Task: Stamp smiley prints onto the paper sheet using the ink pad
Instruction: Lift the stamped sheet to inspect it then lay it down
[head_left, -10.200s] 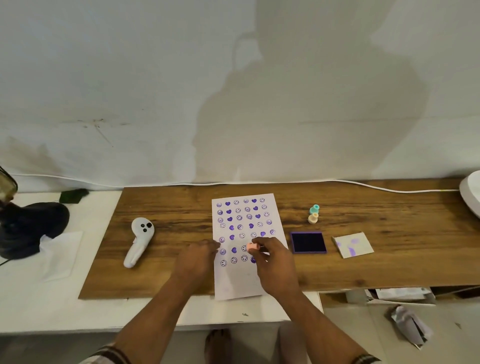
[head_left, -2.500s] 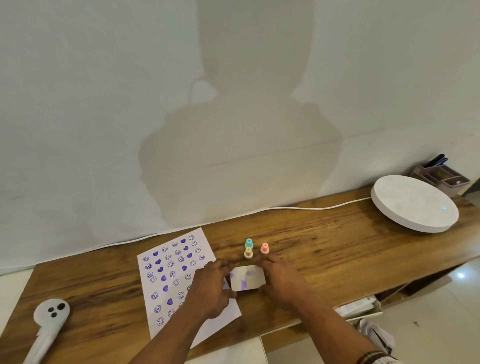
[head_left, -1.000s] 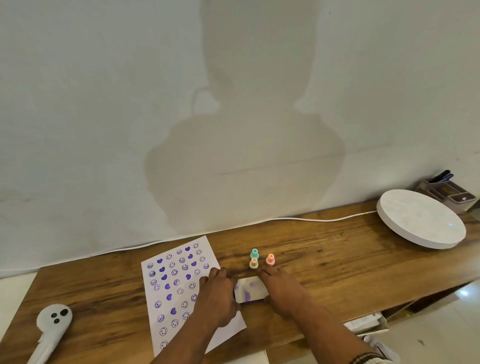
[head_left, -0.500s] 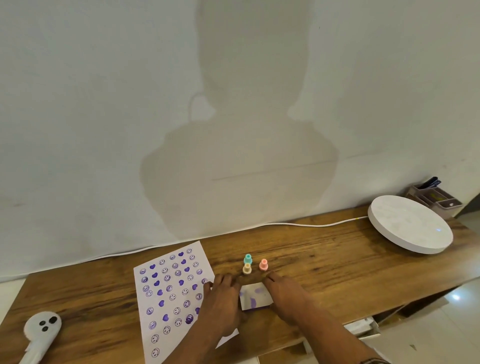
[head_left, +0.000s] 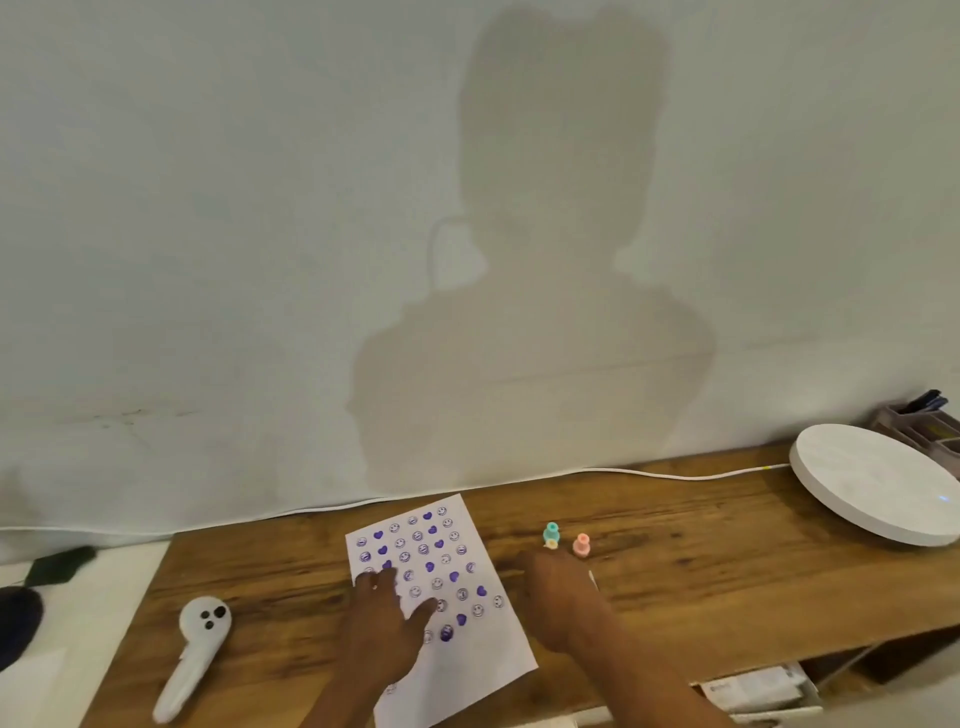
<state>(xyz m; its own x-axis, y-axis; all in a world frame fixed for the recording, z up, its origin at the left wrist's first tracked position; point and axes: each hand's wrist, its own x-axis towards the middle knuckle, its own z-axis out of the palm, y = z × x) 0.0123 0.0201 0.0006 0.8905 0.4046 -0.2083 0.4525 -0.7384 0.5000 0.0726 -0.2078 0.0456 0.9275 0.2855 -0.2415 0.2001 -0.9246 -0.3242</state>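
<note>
1. Head view: a wooden counter (head_left: 701, 582) runs along a pale wall, which carries the person's shadow.
2. The paper sheet (head_left: 470, 660) lies flat at the middle of the counter, tilted, its near corner reaching the front edge. It bears rows of purple smiley and heart prints.
3. The left hand (head_left: 382, 631) rests palm down on the left half of the sheet, fingers spread wide, holding nothing.
4. The right hand (head_left: 558, 597) lies palm down on the counter just beside the sheet's right edge. A sliver of a white edge shows at its right side; what lies beneath the palm cannot be told, nor whether the hand grips it.
5. The ink pad is not identifiable in this view.
6. Three small stamps stand upright just beyond the right hand's fingertips: a teal stamp (head_left: 551, 532) stacked on a yellow stamp (head_left: 550, 543), and a pink stamp (head_left: 581, 545) just beside them.
7. A white handheld controller (head_left: 195, 656) lies near the counter's left front corner, well apart from the sheet.
8. A white round disc (head_left: 872, 488) sits at the right end, with a small desk organiser (head_left: 924, 418) behind it.
9. A white cable (head_left: 675, 474) runs along the back edge.
</note>
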